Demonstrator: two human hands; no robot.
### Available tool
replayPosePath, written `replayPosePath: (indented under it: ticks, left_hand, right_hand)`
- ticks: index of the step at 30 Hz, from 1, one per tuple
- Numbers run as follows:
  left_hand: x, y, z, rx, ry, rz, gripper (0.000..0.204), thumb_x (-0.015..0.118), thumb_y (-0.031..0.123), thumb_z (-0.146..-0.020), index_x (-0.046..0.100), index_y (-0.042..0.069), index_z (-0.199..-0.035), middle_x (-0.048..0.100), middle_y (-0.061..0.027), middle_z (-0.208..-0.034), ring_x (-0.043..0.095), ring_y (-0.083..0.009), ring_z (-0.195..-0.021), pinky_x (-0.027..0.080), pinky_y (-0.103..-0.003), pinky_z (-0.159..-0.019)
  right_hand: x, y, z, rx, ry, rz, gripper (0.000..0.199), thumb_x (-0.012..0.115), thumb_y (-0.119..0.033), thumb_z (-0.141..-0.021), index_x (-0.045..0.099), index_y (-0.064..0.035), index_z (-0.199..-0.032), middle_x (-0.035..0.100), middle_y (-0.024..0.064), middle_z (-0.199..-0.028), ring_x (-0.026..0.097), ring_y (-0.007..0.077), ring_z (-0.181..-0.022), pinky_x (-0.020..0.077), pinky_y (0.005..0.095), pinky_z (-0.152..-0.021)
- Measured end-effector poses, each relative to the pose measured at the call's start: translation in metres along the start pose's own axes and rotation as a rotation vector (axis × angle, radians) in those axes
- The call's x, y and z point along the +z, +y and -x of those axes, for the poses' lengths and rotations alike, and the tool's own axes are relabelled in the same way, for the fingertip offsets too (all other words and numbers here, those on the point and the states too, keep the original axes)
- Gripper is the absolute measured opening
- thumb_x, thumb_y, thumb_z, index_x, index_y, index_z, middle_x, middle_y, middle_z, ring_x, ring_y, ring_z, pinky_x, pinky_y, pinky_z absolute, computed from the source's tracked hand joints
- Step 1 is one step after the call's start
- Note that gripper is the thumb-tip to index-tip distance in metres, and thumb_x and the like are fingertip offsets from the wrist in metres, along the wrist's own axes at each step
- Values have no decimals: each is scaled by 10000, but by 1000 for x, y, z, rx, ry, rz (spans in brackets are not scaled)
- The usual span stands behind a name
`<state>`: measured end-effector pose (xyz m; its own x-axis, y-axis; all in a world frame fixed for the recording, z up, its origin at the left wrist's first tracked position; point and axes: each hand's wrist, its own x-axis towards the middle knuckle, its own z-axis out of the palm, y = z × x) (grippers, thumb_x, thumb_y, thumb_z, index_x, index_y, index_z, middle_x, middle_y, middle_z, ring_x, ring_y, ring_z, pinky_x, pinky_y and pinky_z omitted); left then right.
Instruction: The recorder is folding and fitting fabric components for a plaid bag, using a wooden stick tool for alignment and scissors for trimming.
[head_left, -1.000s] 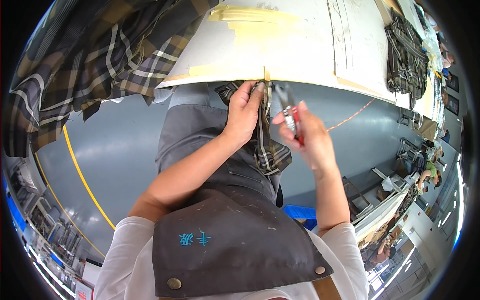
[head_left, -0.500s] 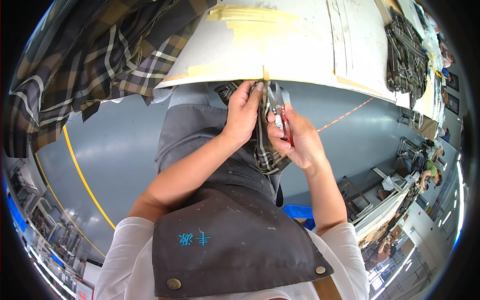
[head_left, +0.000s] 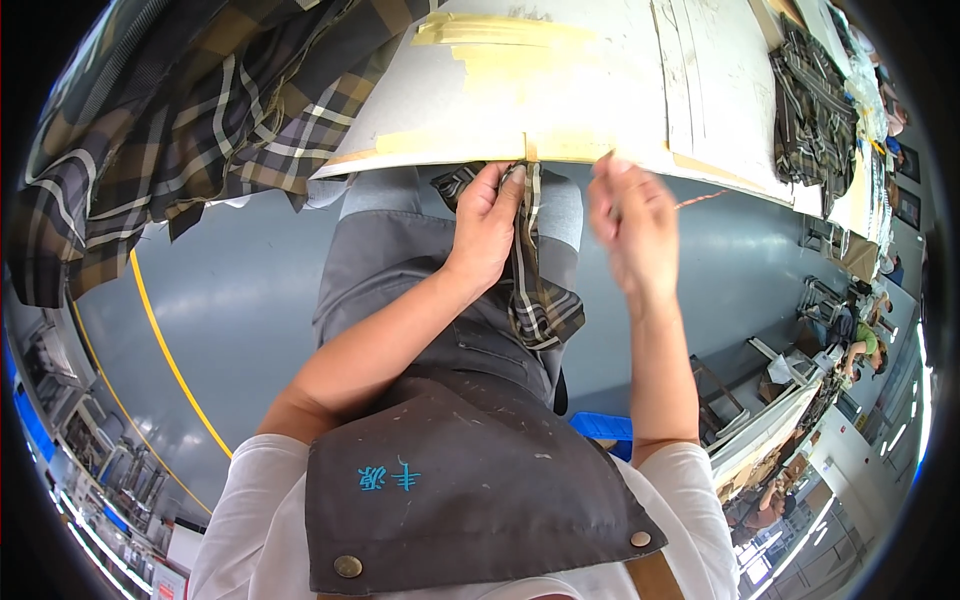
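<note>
At the near edge of the white work table [head_left: 600,100], my left hand [head_left: 483,235] pinches a dark plaid fabric strip [head_left: 540,305] between thumb and fingers. The strip hangs down in front of the grey apron and curls at its lower end. A short piece of yellow tape [head_left: 531,147] crosses the table edge just above the pinch. My right hand [head_left: 637,220] is raised at the edge to the right, apart from the strip. Motion blurs its fingers, and I cannot make out the thread snips or anything else in them.
Large plaid fabric pieces [head_left: 230,130] drape over the table's left side. More plaid pieces [head_left: 812,100] are stacked at the right. A blue bin [head_left: 605,428] stands on the floor by my right elbow. Other people sit along benches at the far right.
My right hand has moved up and right, away from the strip to the table edge. The red-handled thread snips it held no longer show. My left hand has kept its pinch.
</note>
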<state>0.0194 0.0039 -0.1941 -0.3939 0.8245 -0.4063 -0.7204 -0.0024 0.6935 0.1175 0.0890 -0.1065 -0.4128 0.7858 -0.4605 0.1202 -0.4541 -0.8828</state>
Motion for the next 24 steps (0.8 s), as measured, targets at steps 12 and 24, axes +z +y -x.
replayPosePath:
  ticks: [12, 24]
  left_hand:
    - [4, 7, 3, -17, -8, 63, 199, 452, 139, -935, 538, 9, -1060, 550, 17, -853, 458, -32, -736, 397, -186, -665]
    - [2, 6, 3, -9, 1, 32, 217, 465, 152, -933, 531, 7, -1080, 549, 10, -863, 460, -40, -756, 397, -195, -681]
  right_hand:
    - [30, 21, -6, -288, 93, 616, 146, 610, -114, -827, 604, 30, -848, 614, 56, -636, 541, 88, -522, 431, 231, -488]
    - [30, 38, -8, -120, 161, 247, 163, 535, -114, -879, 580, 28, -812, 588, 32, -651, 534, 61, -519, 398, 189, -447]
